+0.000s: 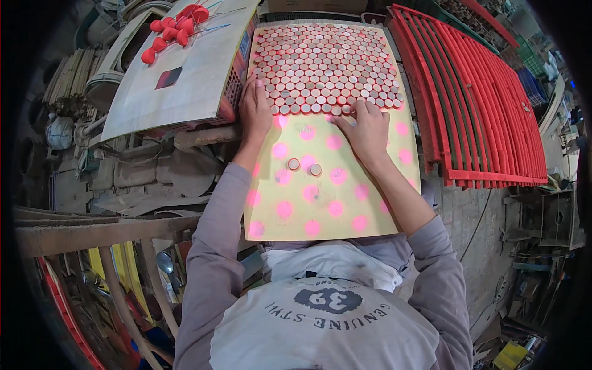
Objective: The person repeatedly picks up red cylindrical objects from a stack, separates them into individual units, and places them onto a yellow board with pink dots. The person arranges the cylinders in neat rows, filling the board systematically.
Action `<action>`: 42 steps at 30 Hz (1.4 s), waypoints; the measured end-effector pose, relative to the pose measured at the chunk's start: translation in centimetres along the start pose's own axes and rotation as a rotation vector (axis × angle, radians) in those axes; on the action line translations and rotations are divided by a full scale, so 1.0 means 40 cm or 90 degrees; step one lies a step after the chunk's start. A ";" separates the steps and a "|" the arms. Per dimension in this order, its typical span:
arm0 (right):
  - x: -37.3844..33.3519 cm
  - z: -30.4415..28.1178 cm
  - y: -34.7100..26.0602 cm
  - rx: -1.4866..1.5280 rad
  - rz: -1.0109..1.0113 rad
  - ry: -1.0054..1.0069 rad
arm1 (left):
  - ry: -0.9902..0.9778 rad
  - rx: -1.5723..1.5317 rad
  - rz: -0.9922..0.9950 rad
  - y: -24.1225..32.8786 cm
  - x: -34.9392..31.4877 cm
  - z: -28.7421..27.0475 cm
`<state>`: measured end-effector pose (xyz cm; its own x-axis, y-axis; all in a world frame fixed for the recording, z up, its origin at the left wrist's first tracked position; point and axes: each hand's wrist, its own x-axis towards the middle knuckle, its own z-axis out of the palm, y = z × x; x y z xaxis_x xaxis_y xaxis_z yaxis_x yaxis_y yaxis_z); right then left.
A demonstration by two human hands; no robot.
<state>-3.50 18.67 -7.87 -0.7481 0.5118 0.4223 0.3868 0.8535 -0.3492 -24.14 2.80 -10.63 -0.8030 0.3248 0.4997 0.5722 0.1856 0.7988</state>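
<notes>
A tight honeycomb block of small round discs [320, 68] with pale tops and red sides covers the far part of a pale yellow board [296, 228]. Pink round spots mark the board's near part. My left hand [256, 110] lies along the block's left edge, fingers stretched out and holding nothing. At the block's near edge, my right hand [369, 128] touches the discs with bent fingers, thumb and forefinger apart. One loose disc [293, 164] stands on the near part of the board, with a second loose disc [316, 169] just right of it.
On the left, a white panel [185, 80] bears red rounded pieces on thin sticks [179, 28] and a small dark square. A red slatted rack [475, 98] stands to the right. A wooden rail [111, 234] runs at the lower left.
</notes>
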 end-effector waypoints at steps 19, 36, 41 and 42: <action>0.045 -0.027 0.005 -0.016 0.029 -0.038 | 0.001 -0.012 -0.012 0.019 -0.001 0.004; -0.140 -0.089 -0.145 0.188 -0.366 -0.245 | -0.002 -0.009 -0.017 0.008 0.002 0.003; -0.159 -0.047 -0.177 0.131 -0.414 -0.221 | -0.009 -0.006 -0.006 0.008 0.002 0.004; -0.164 -0.024 -0.168 0.132 -0.412 -0.239 | -0.006 0.000 0.003 0.008 -0.001 0.008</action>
<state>-0.68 9.68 -7.50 -0.9376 -0.1818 0.2963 -0.2709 0.9163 -0.2949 -23.89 3.14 -10.49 -0.7991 0.3338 0.5001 0.5754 0.1835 0.7970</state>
